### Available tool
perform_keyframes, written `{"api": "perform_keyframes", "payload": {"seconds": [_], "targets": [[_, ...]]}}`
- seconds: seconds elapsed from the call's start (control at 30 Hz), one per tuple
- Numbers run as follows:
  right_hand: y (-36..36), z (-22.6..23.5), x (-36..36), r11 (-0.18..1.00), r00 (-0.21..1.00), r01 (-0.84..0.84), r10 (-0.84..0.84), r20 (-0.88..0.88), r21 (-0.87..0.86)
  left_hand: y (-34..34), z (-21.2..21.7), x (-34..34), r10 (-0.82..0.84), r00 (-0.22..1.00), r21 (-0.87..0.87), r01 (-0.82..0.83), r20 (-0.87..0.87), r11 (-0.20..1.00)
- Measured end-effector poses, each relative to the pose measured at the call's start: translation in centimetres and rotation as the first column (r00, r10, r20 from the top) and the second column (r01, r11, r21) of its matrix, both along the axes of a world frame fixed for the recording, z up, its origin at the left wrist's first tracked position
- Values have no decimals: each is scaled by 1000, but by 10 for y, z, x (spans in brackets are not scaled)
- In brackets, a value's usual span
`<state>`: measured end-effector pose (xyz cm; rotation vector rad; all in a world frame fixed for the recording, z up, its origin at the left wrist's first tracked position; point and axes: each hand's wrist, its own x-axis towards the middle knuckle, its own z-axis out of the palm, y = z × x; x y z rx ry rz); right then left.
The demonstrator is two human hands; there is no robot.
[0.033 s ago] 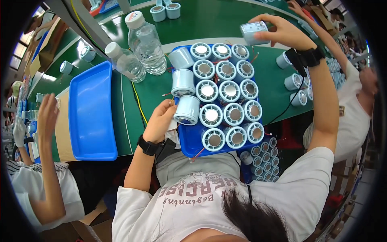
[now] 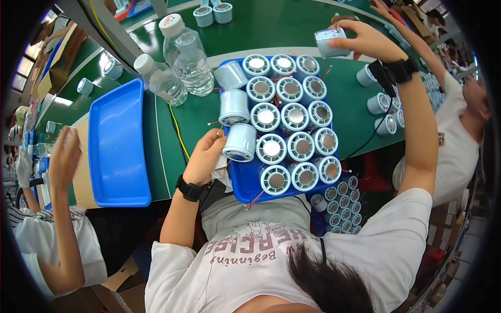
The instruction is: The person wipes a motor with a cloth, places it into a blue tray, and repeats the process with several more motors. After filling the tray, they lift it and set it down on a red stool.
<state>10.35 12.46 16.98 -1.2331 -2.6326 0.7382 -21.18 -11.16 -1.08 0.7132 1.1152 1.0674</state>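
Note:
My right hand [image 2: 368,41] is raised beyond the tray's far right corner, its fingers closed round a light-blue cylindrical motor [image 2: 331,43]. Thin reddish wires stick up over that motor. Against the left edge of a blue tray [image 2: 245,180], my left hand [image 2: 206,154] has its fingers pinched together; a thin wire seems to show at the fingertips, but what they grip is unclear. Beside them a motor [image 2: 239,142] lies tilted on its side at the tray's edge. Rows of upright motors [image 2: 295,116] with round metal centres fill most of the tray, short wires poking out between them.
Two clear bottles [image 2: 189,60] with white caps stand left of the tray. Further left lies a second blue tray [image 2: 119,151]. More motors [image 2: 378,104] stand on the right, near a black cord. A co-worker's hand [image 2: 65,156] is at the left, and another person sits at right.
My right hand has shifted slightly with the motor, and wires now show above it. My left hand stays by the tray. The co-worker's hand at left is a little lower.

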Motion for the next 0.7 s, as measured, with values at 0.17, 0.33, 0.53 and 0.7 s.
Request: {"api": "perform_keyframes", "payload": {"seconds": [0.17,0.33,0.53,0.7], "targets": [[48,-43,55,780,747,622,-564,353,-69,7,4,4,-24,1000,-50,24,12,998],[79,-69,68,808,683,578,-555,475,113,5,-4,3,56,997,-38,-58,-48,998],[112,-117,106,823,604,458,-566,562,337,-68,27,26,212,-61,-26,986,-975,164],[100,-117,90,713,595,537,-699,397,451,-85,22,54,693,-346,-495,869,-632,-17]]}}
